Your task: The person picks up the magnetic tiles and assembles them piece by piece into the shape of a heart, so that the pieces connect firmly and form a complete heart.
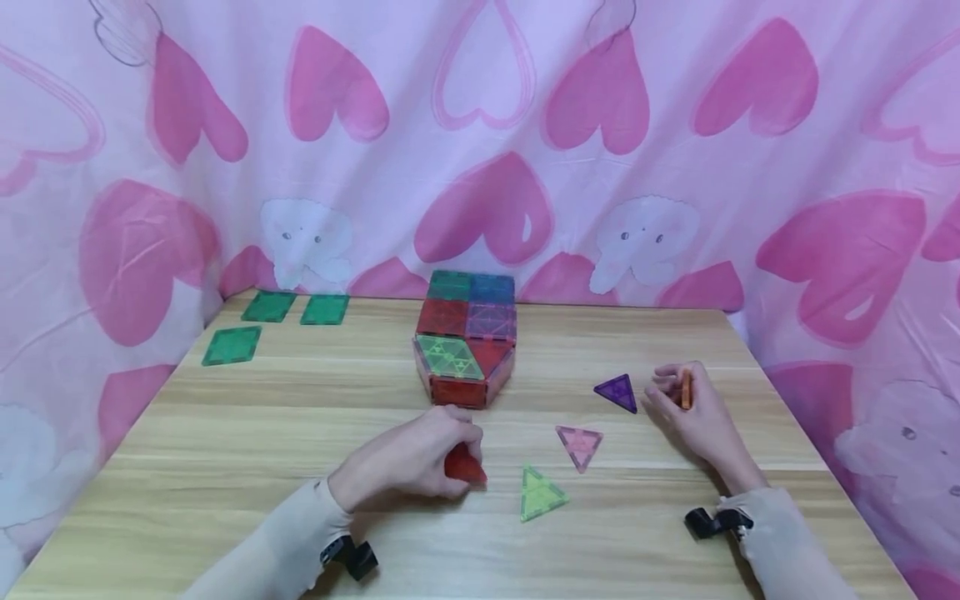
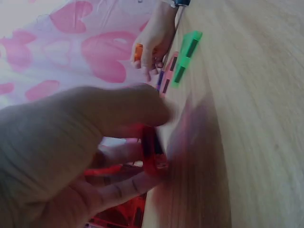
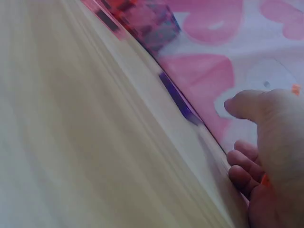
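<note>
- The right hand (image 3: 270, 161) fills the lower right corner, thumb raised and fingers curled inward.
- A sliver of an orange piece (image 3: 264, 179) shows between the curled fingers.
- The wooden table (image 3: 85, 142) slants across the view, blurred.
- A purple tile (image 3: 180, 100) lies flat on it, near the thumb.
- A stack of red and purple tiles (image 3: 142, 19) sits at the top.
- The pink heart-printed cloth (image 3: 237, 42) hangs behind.

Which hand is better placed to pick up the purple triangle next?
Right hand, probably: the purple triangle lies just beside its fingertips, though it already holds an orange tile. The left hand is farther away, gripping a red tile.
</note>
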Demonstrator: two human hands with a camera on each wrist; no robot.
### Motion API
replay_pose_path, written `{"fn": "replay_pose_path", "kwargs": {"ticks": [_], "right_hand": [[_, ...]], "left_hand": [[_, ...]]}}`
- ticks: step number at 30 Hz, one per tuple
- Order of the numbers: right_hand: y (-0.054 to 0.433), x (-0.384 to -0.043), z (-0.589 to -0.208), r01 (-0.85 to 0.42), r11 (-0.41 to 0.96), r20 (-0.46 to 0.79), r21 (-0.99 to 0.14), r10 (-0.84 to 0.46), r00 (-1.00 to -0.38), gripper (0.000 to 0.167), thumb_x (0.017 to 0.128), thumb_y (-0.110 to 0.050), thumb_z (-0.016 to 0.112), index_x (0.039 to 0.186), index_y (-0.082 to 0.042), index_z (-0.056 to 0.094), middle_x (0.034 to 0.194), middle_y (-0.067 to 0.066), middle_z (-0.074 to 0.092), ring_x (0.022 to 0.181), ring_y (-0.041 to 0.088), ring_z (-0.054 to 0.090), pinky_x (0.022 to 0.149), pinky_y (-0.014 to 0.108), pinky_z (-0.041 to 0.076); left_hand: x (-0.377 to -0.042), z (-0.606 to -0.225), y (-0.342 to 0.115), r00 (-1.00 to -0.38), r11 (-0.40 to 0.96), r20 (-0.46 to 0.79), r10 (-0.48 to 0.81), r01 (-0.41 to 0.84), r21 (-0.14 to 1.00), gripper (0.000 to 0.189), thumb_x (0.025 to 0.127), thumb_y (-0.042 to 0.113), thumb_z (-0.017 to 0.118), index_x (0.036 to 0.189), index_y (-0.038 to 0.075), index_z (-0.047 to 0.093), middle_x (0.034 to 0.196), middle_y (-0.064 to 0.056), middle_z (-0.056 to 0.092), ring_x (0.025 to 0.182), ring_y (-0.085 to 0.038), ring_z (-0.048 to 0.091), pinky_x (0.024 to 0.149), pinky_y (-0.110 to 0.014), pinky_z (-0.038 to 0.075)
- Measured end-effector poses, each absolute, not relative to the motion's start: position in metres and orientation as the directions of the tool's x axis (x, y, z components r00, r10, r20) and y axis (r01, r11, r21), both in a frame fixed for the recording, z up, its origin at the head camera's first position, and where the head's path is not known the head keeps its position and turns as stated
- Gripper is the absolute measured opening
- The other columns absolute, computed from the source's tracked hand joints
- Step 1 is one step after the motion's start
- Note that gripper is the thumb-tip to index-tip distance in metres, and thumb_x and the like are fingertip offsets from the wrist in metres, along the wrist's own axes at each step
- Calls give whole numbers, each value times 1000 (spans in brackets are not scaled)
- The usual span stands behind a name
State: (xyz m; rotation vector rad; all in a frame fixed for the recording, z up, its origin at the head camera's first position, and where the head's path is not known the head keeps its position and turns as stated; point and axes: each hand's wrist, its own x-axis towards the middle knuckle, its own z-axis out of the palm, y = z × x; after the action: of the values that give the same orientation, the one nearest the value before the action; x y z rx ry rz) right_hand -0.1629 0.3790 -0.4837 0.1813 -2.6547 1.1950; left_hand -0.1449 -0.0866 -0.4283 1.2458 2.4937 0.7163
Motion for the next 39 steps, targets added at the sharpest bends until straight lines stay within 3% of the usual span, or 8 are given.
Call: {"fn": "replay_pose_path", "kwargs": {"ticks": [5,9,12,17,24,29,34,39], "right_hand": [[393,-162,-480,-201,779,274,-594,-38,-961,43,103,-28,83,113,-4,49,95,10,60,77,9,53,66,22,44],[392,-164,-476,-203,821,230,-534,-90,-969,53,99,-39,88,112,-6,47,86,7,54,70,16,49,61,29,42],[390,-165,-473,-201,837,204,-509,-109,-973,56,97,-43,89,116,-7,51,90,8,56,75,19,52,63,29,45],[389,-165,-474,-199,850,155,-488,-140,-978,60,100,-43,85,134,-3,56,113,15,56,86,22,54,69,28,47],[393,-163,-479,-247,852,175,-461,-185,-967,74,101,-39,83,159,-2,53,126,19,51,101,30,48,82,42,37],[394,-160,-481,-323,837,239,-441,-237,-942,71,102,-32,83,161,-4,54,134,19,55,117,33,45,87,41,37],[386,-160,-480,-352,821,250,-449,-264,-932,70,100,-30,86,161,-9,58,143,20,56,123,34,47,89,41,43],[368,-163,-480,-362,815,251,-453,-273,-929,73,96,-36,89,158,-11,61,143,22,55,127,40,45,97,53,38]], "left_hand": [[-144,-429,-81,-592,487,36,805,694,530,36,88,7,93,87,27,63,90,13,58,83,-3,56,71,-18,53],[-144,-432,-81,-600,519,-4,800,689,506,39,79,24,104,84,27,65,93,13,54,88,-3,53,76,-20,50],[-143,-432,-82,-627,546,-32,778,649,530,41,71,40,106,81,29,68,99,13,54,93,-5,54,81,-23,50],[-135,-413,-74,-669,543,41,742,636,548,44,69,51,106,78,29,69,111,10,55,103,-11,55,87,-28,52],[-133,-384,-32,-609,494,97,788,718,491,55,64,55,105,78,20,65,104,5,51,95,-9,50,79,-21,48],[-151,-388,12,-589,508,137,796,774,378,50,85,58,90,75,20,59,96,2,50,89,-10,47,70,-21,42],[-170,-397,42,-641,566,157,751,748,347,47,110,55,65,79,19,64,102,-2,53,97,-15,50,78,-25,49],[-181,-406,53,-702,612,138,698,686,393,43,112,53,64,94,16,77,114,-4,51,106,-17,50,87,-26,51]]}}
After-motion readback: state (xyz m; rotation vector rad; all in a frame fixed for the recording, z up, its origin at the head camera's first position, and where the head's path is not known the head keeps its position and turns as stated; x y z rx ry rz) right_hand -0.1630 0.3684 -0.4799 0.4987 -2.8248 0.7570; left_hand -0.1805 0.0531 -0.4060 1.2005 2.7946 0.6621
